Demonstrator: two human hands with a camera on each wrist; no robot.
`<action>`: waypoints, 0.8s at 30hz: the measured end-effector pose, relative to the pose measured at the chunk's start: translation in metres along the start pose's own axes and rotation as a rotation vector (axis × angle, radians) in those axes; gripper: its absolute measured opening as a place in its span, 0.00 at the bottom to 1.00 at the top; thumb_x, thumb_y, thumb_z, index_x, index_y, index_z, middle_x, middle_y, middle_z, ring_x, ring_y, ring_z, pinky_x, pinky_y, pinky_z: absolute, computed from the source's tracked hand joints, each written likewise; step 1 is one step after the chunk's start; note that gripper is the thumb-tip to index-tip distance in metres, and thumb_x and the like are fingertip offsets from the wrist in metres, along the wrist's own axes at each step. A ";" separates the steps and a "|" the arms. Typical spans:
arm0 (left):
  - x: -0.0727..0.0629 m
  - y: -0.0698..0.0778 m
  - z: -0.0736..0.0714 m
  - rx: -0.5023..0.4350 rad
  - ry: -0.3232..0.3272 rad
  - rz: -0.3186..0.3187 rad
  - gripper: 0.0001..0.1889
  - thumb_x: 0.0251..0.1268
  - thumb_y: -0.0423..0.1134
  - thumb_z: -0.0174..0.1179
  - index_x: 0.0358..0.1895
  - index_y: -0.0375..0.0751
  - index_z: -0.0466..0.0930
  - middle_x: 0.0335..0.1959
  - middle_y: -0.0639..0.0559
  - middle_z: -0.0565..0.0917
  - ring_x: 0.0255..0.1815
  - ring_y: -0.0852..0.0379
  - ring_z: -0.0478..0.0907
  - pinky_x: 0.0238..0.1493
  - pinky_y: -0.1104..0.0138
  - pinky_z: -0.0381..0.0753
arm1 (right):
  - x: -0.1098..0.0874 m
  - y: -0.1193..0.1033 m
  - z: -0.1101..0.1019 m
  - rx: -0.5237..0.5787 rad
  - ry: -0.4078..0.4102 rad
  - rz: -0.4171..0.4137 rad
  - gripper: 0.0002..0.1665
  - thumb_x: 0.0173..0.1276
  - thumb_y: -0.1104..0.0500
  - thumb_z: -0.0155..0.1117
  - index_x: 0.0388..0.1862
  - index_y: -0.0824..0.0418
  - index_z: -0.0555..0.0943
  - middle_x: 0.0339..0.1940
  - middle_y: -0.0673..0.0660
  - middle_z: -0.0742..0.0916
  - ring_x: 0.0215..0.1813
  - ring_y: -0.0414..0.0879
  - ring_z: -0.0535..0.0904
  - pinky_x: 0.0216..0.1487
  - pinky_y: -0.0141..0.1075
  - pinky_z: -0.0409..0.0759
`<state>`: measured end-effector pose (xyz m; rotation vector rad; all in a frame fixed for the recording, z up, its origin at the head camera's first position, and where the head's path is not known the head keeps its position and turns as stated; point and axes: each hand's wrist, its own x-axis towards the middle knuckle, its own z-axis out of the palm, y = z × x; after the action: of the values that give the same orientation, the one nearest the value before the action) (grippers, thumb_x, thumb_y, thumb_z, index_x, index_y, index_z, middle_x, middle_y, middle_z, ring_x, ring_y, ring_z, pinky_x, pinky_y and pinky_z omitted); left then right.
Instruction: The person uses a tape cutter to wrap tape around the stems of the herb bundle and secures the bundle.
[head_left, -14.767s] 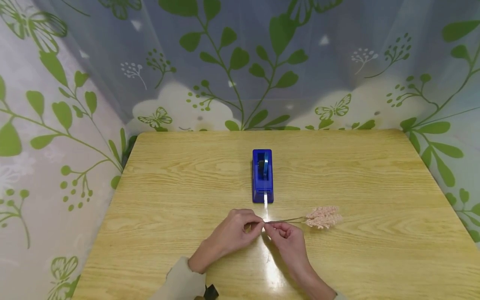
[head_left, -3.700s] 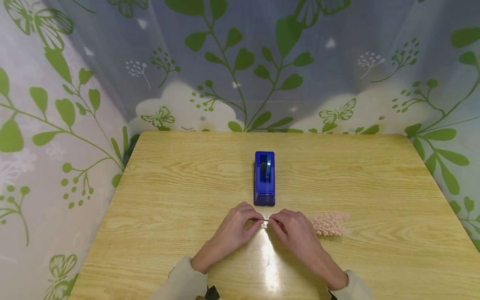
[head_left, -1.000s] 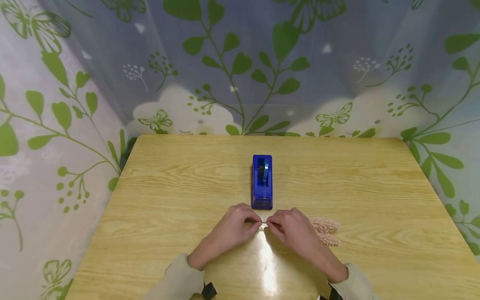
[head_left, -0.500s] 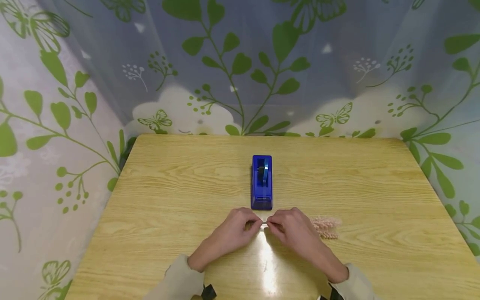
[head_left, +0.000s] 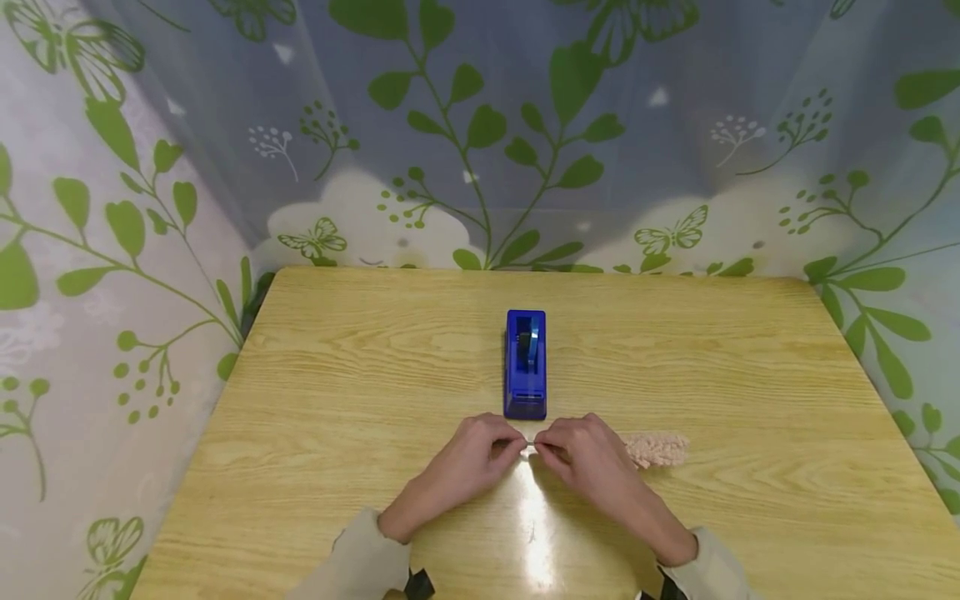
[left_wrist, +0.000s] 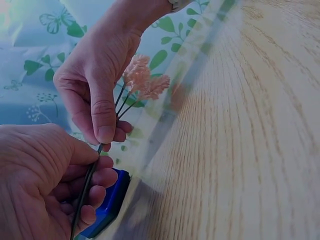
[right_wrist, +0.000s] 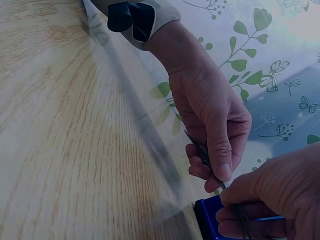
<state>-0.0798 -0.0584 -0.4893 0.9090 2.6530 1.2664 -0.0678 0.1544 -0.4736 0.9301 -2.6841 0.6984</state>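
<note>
A bunch of dried-looking pink flowers (head_left: 660,450) on thin dark stems (left_wrist: 83,197) is held level above the table, just in front of a blue tape dispenser (head_left: 525,387). My left hand (head_left: 467,457) pinches the bare stems between thumb and index finger, and their lower ends run across its curled fingers. Close beside it, my right hand (head_left: 588,457) pinches the same stems nearer the blooms. A short dark length shows between the fingertips. In the left wrist view the stems fan out beyond the right hand (left_wrist: 97,87) to the fluffy pink heads.
The dispenser, with a tape roll in it, stands behind both hands on the wood-grain table (head_left: 360,358). Leaf-patterned curtains (head_left: 480,150) surround the table's back and sides. Dark wrist devices (head_left: 418,583) show at the sleeve cuffs.
A tape strip that ran from the dispenser to the stems earlier no longer stretches there. The right hand has shifted toward the blooms. Over the last second the flower heads have turned about their stems.
</note>
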 end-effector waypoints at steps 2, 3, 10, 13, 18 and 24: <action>0.000 0.000 0.000 -0.004 0.011 0.010 0.06 0.72 0.31 0.65 0.40 0.36 0.92 0.33 0.50 0.88 0.34 0.60 0.83 0.37 0.75 0.82 | 0.000 0.000 0.000 0.002 0.000 0.004 0.05 0.61 0.66 0.78 0.33 0.57 0.91 0.26 0.45 0.88 0.25 0.32 0.76 0.32 0.32 0.73; 0.000 0.001 0.000 -0.006 0.015 0.014 0.06 0.72 0.31 0.66 0.40 0.36 0.92 0.33 0.50 0.89 0.34 0.60 0.83 0.37 0.75 0.82 | 0.000 0.000 0.000 0.004 -0.001 0.007 0.05 0.61 0.66 0.78 0.33 0.57 0.91 0.26 0.45 0.88 0.25 0.32 0.76 0.32 0.32 0.73; 0.000 -0.002 0.002 0.002 0.056 0.054 0.04 0.69 0.29 0.67 0.39 0.35 0.91 0.32 0.50 0.89 0.34 0.60 0.82 0.38 0.74 0.82 | 0.001 -0.002 -0.001 0.002 -0.019 0.031 0.04 0.62 0.64 0.78 0.35 0.57 0.91 0.29 0.46 0.89 0.27 0.34 0.78 0.33 0.32 0.74; 0.000 -0.003 0.002 0.016 0.068 0.052 0.04 0.68 0.29 0.68 0.39 0.36 0.92 0.33 0.51 0.89 0.35 0.59 0.83 0.39 0.73 0.83 | 0.001 -0.002 -0.001 0.006 -0.045 0.051 0.02 0.66 0.63 0.75 0.35 0.56 0.90 0.28 0.46 0.87 0.28 0.34 0.77 0.34 0.32 0.74; 0.000 -0.002 0.002 0.023 0.077 0.043 0.04 0.67 0.30 0.69 0.40 0.37 0.92 0.34 0.51 0.89 0.36 0.59 0.83 0.40 0.72 0.83 | 0.001 -0.004 -0.001 0.009 -0.098 0.069 0.05 0.71 0.64 0.69 0.34 0.57 0.88 0.26 0.44 0.83 0.28 0.34 0.73 0.34 0.33 0.74; 0.000 -0.002 0.002 0.032 0.078 0.049 0.04 0.68 0.30 0.69 0.40 0.38 0.92 0.34 0.51 0.89 0.37 0.58 0.83 0.41 0.71 0.84 | 0.000 -0.004 0.000 0.001 -0.081 0.060 0.04 0.69 0.65 0.70 0.35 0.58 0.89 0.27 0.45 0.83 0.29 0.36 0.74 0.34 0.35 0.75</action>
<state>-0.0798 -0.0583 -0.4917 0.9537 2.7343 1.2999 -0.0655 0.1519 -0.4724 0.8998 -2.7934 0.6887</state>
